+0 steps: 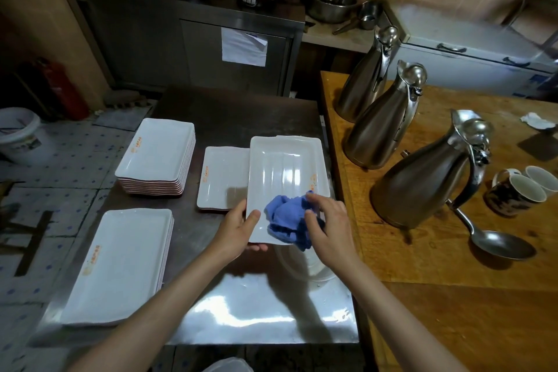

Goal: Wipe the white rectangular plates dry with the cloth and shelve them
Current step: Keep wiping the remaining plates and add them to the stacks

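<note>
My left hand (238, 228) grips the near left corner of a white rectangular plate (279, 172), holding it above the steel table (259, 311). My right hand (327, 228) grips a crumpled blue cloth (287, 220) and presses it on the plate's near end. More white plates lie on the table: a tall stack (158, 155) at the far left, a lower stack (120, 263) at the near left, and a small pile (222, 177) beside the held plate. Another plate (323, 160) peeks out beneath the held one.
A wooden counter (453, 281) on the right carries three steel jugs (422, 178), two mugs (519, 193) and a ladle (495, 244). A steel cabinet (196, 48) with pots on top stands behind the table. A white bucket (21, 136) sits on the floor at left.
</note>
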